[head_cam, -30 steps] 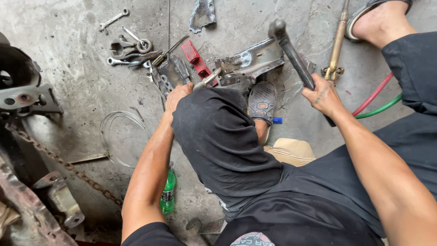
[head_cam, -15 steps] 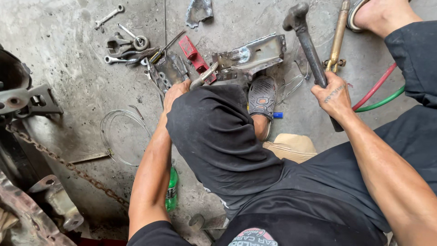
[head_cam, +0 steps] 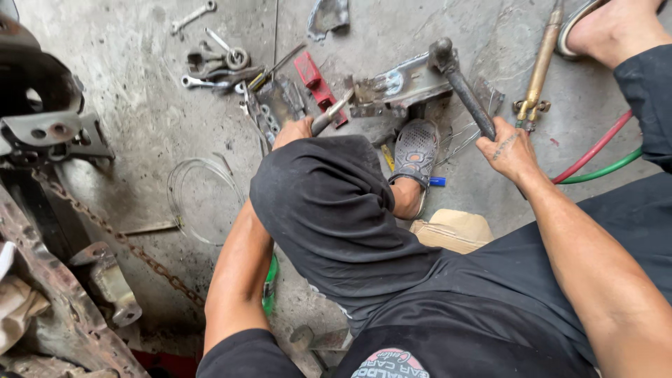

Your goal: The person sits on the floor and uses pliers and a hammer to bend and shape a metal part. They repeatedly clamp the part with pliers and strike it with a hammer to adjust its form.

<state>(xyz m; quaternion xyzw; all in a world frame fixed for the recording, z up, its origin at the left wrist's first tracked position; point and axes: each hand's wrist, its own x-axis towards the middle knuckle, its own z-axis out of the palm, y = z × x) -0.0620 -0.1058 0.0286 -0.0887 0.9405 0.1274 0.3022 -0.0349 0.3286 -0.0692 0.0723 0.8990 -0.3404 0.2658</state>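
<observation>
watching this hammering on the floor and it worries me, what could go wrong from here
1. The hammer head is down on the metal bracket while the left hand holds a chisel against the same piece; a glancing blow could hit those fingers.
2. A sandalled foot sits right beside the bracket, so a slip or a flying chip might strike it.
3. The torch and its hoses lie beside the right hand and could get snagged or struck.

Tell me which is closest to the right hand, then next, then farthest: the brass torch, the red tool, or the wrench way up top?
From the right hand:
1. Brass torch, just above it.
2. Red tool, across to the left, past the metal bracket.
3. Wrench, far top left on the floor.
</observation>
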